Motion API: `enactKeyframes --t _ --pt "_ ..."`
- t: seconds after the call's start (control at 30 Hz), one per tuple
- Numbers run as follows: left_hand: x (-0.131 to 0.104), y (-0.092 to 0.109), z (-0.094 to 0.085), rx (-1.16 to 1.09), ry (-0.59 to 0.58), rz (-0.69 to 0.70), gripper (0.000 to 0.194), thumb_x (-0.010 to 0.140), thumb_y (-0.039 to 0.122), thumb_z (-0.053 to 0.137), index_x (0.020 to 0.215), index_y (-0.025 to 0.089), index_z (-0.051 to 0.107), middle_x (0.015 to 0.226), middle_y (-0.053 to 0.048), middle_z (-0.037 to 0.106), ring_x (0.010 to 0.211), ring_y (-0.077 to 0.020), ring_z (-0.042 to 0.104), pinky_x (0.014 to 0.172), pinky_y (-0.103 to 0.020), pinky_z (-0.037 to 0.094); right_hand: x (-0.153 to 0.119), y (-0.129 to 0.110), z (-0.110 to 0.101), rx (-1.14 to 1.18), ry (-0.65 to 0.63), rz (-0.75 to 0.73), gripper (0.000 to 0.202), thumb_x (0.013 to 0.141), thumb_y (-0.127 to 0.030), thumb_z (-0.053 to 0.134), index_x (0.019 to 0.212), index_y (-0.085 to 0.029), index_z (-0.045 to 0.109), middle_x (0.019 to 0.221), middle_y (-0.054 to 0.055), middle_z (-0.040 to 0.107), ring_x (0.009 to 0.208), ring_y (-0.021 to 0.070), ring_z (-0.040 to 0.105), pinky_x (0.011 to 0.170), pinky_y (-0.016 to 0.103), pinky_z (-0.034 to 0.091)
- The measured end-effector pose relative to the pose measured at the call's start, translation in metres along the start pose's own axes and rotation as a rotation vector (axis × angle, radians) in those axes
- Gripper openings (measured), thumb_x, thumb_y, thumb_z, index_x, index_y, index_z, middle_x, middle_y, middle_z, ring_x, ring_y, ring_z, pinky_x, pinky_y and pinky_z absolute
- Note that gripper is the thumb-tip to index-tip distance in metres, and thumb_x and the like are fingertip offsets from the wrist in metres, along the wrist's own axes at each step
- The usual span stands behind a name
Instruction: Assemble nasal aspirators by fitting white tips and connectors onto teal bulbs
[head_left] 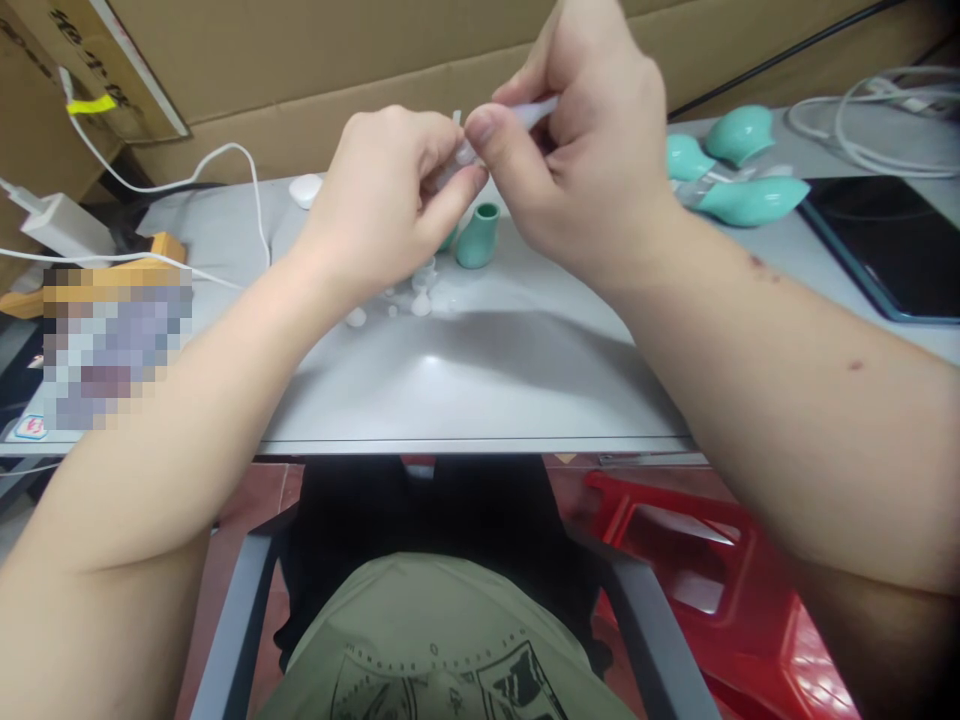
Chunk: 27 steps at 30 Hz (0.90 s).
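My left hand [382, 185] is nearly closed, thumb and fingers pinched around a small clear piece [465, 153]. My right hand [592, 140] is curled more fully, its thumb and forefinger pressing in from the other side while a slim whitish piece [534, 113] lies within the grip. My fingers hide where the two meet, so I can't tell whether they are joined.

Both look like light, smooth plastic, and I judge them fairly stiff but apt to slip if my fingertips are damp. The clear piece seems thin enough to crack or spring away under a hard squeeze, so I'd take it by its rim, using the pads. The slim piece offers more length and is best held along its body.

Just below my hands, a green open-topped vessel [478, 238] stands upright on the grey table [480, 410]. It looks hollow and light, easy to tip, and its rounded side gives the best hold. Near it lie small translucent parts [421, 303], tiny enough to roll or be brushed aside by my wrist. A white rounded piece [304, 190] sits beyond my left wrist.

Farther right, glossy teal curved pieces [755, 200] lie close together beside a dark-screened tablet [885, 240], with a coiled white cable [862, 150] behind.
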<state>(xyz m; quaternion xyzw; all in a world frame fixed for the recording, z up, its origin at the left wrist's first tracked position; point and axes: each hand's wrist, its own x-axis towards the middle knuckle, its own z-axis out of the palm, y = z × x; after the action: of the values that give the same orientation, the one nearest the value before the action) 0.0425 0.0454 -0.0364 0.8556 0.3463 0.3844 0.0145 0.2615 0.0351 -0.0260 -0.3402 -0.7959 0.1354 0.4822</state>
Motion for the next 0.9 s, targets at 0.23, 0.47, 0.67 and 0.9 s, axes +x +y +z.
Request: enactKeyframes --t 0.23,0.47,0.67,0.9 --pt "-0.005 0.010 -0.016 0.156 -0.035 -0.100 0.031 0.099 0.050 0.071 0.074 0.036 0.061 0.078 -0.005 0.073 0.075 -0.0286 0.061 0.081 -0.053 0.055 0.000 -0.016 -0.025 -0.254 -0.211 0.136 0.059 0.107 -0.086 0.071 0.112 -0.027 0.073 0.110 0.012 0.071 0.113 0.0337 0.071 0.095 0.045 0.060" --pt "-0.006 0.005 -0.022 0.176 -0.071 0.007 0.021 0.095 0.039 0.067 0.106 0.031 0.084 0.106 -0.009 0.089 0.103 -0.0375 0.086 0.099 -0.057 0.063 0.010 -0.002 -0.040 -0.212 -0.757 0.127 0.051 0.104 -0.070 0.084 0.087 -0.022 0.075 0.068 -0.001 0.056 0.065 0.0121 0.043 0.067 0.033 0.039" --pt "-0.006 0.006 -0.019 0.225 -0.083 -0.014 0.022 0.096 0.030 0.071 0.111 0.031 0.087 0.106 -0.007 0.089 0.103 -0.0376 0.086 0.099 -0.055 0.062 0.009 -0.003 -0.026 -0.582 -1.086 0.276 0.022 0.114 -0.041 0.078 0.105 -0.022 0.085 0.079 -0.001 0.072 0.068 0.0132 0.053 0.075 0.033 0.043" --pt "-0.008 0.007 -0.018 0.210 -0.120 -0.007 0.024 0.097 0.037 0.069 0.109 0.034 0.089 0.106 -0.006 0.091 0.100 -0.0349 0.084 0.094 -0.054 0.061 0.003 0.015 -0.021 -0.566 -1.002 0.296 0.019 0.104 -0.041 0.089 0.115 -0.027 0.090 0.084 -0.003 0.076 0.080 0.0177 0.070 0.091 0.038 0.058"
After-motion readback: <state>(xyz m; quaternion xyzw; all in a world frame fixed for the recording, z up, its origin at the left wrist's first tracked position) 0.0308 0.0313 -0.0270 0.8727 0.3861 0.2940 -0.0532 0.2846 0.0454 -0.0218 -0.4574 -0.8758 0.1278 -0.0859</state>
